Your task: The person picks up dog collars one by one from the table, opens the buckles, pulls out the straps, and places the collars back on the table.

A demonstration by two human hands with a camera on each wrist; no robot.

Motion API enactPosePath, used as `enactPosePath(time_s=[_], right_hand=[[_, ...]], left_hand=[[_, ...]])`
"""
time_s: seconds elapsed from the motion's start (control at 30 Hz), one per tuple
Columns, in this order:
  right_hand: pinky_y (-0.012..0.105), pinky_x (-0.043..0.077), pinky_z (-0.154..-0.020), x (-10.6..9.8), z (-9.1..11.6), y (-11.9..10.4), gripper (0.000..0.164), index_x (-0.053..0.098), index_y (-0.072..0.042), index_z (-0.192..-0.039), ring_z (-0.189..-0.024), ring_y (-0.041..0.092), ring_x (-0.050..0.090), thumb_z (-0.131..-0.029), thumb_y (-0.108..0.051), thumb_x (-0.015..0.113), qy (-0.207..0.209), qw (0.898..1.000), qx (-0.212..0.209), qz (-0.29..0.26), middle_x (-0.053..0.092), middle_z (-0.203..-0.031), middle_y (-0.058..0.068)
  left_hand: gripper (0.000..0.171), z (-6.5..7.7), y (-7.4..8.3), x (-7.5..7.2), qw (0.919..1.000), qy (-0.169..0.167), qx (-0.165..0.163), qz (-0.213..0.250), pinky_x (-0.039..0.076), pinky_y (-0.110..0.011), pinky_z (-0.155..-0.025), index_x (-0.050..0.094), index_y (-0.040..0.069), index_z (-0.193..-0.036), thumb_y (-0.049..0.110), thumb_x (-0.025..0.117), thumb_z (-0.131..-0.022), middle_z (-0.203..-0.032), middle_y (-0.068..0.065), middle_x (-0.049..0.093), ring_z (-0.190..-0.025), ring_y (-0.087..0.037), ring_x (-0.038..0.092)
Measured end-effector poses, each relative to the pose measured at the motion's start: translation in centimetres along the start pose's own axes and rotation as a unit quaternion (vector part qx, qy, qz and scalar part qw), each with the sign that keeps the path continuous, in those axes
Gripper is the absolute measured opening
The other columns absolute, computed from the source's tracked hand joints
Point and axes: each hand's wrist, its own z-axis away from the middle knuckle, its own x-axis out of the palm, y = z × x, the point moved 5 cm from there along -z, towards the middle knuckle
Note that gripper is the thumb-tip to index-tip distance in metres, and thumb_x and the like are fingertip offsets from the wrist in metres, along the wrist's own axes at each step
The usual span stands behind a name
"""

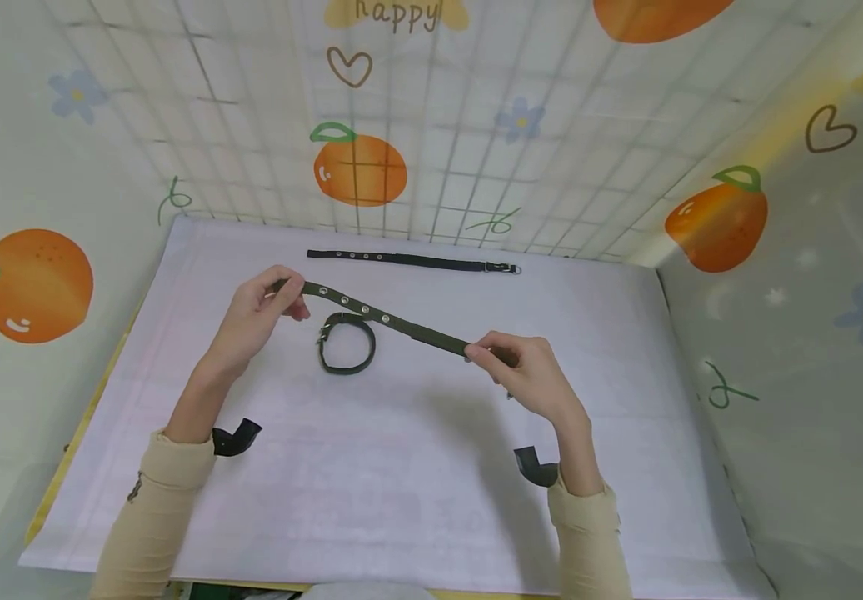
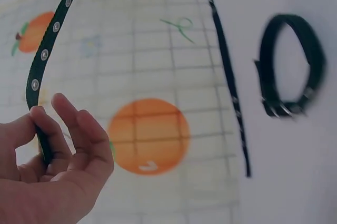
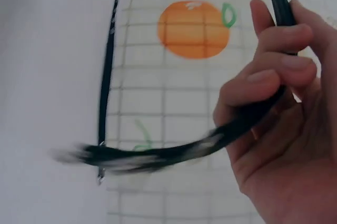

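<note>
A dark green pet collar (image 1: 401,325) with metal eyelets is stretched between both hands above the table. At the eyelet end, my left hand (image 1: 251,317) pinches the strap between thumb and fingers. Farther along, my right hand (image 1: 529,375) grips the thicker section. In the right wrist view the collar's free tail (image 3: 152,158) hangs out past the fingers, blurred; its buckle is not clearly visible. A second collar (image 1: 346,370), buckled into a ring, lies on the table below the held strap. Behind it a black collar (image 1: 431,262) lies out straight, its buckle end at the right.
White sheeting (image 1: 371,500) covers the table. At the back rises a wire grid (image 1: 461,167) behind a printed curtain with oranges. Similar curtain hangs at the left and right sides. Black curved pieces (image 1: 236,437) sit at both wrists.
</note>
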Motion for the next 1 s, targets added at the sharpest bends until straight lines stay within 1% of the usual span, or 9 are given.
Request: enactPosePath(time_s=[0.17,0.37,0.53,0.6,0.67,0.8,0.83,0.9,1.0], right_hand=[[0.028,0.036,-0.060,-1.1,-0.9,3.1,0.022,0.077,-0.030,-0.100,-0.063,0.012,0.045,-0.108,-0.047,0.065,-0.005,1.000,0.024,0.017,0.054,-0.070,0.000],[0.029,0.038,-0.061,-2.0,-2.6,8.0,0.033,0.073,-0.023,-0.098,-0.066,0.016,0.045,-0.109,-0.051,0.061,-0.046,0.996,0.057,0.043,0.062,-0.077,0.010],[0.031,0.040,-0.068,-3.1,-4.3,12.3,0.040,0.074,-0.010,-0.116,-0.073,0.014,0.047,-0.112,-0.046,0.057,-0.060,0.993,0.079,0.059,0.061,-0.085,0.013],[0.029,0.040,-0.068,-3.5,-4.9,13.5,0.042,0.073,-0.004,-0.121,-0.073,0.013,0.047,-0.114,-0.041,0.055,-0.064,0.993,0.082,0.052,0.059,-0.085,0.010],[0.027,0.040,-0.065,-3.9,-5.7,14.6,0.042,0.071,-0.001,-0.126,-0.071,0.012,0.049,-0.115,-0.037,0.053,-0.062,0.993,0.084,0.047,0.064,-0.088,0.014],[0.025,0.042,-0.067,-4.6,-7.3,16.8,0.043,0.068,-0.003,-0.138,-0.077,0.014,0.055,-0.116,-0.036,0.051,-0.041,0.992,0.108,0.048,0.075,-0.107,0.023],[0.026,0.043,-0.069,-4.7,-7.6,17.3,0.044,0.067,-0.004,-0.140,-0.078,0.015,0.055,-0.116,-0.037,0.051,-0.033,0.991,0.114,0.053,0.076,-0.112,0.024],[0.029,0.043,-0.070,-4.8,-8.2,18.3,0.045,0.067,-0.004,-0.139,-0.078,0.017,0.055,-0.115,-0.039,0.051,-0.017,0.989,0.130,0.063,0.077,-0.108,0.023],[0.028,0.045,-0.069,-5.1,-9.2,19.6,0.045,0.070,-0.004,-0.134,-0.074,0.016,0.055,-0.114,-0.041,0.054,0.019,0.986,0.151,0.074,0.077,-0.097,0.016]], left_hand=[[0.039,-1.1,-2.6,-1.5,0.9993,-0.001,-0.026,-0.028,0.056,-0.023,-0.095,0.064,0.006,-0.125,0.042,0.054,-0.114,-0.095,0.002,0.068,-0.093,-0.016,0.072],[0.048,-2.9,-6.8,-2.8,0.9925,-0.021,-0.068,-0.100,0.058,-0.021,-0.085,0.064,0.001,-0.136,0.042,0.053,-0.114,-0.111,-0.012,0.065,-0.090,-0.007,0.072],[0.053,-4.6,-10.1,-3.7,0.9851,-0.029,-0.103,-0.134,0.059,-0.022,-0.083,0.062,0.001,-0.141,0.045,0.052,-0.114,-0.125,-0.025,0.067,-0.091,-0.009,0.075],[0.052,-5.3,-10.8,-3.6,0.9822,-0.036,-0.107,-0.150,0.058,-0.021,-0.081,0.062,0.001,-0.142,0.044,0.053,-0.114,-0.127,-0.027,0.070,-0.092,-0.014,0.077],[0.050,-6.2,-11.2,-3.4,0.9799,-0.043,-0.106,-0.163,0.058,-0.023,-0.080,0.062,0.001,-0.144,0.040,0.053,-0.114,-0.129,-0.027,0.072,-0.093,-0.019,0.079],[0.044,-8.1,-12.0,-3.0,0.9779,-0.055,-0.108,-0.171,0.057,-0.025,-0.077,0.062,0.000,-0.144,0.032,0.052,-0.116,-0.131,-0.023,0.076,-0.099,-0.028,0.080],[0.044,-8.6,-12.3,-2.9,0.9780,-0.059,-0.108,-0.168,0.058,-0.027,-0.078,0.062,0.000,-0.144,0.031,0.052,-0.116,-0.131,-0.023,0.076,-0.098,-0.028,0.080],[0.043,-9.6,-12.9,-2.5,0.9774,-0.066,-0.105,-0.171,0.061,-0.033,-0.082,0.062,-0.001,-0.144,0.030,0.053,-0.115,-0.131,-0.022,0.076,-0.094,-0.025,0.081],[0.042,-11.0,-13.5,-2.0,0.9757,-0.066,-0.093,-0.187,0.055,-0.050,-0.107,0.065,0.000,-0.142,0.030,0.056,-0.114,-0.127,-0.020,0.078,-0.080,-0.016,0.080]])
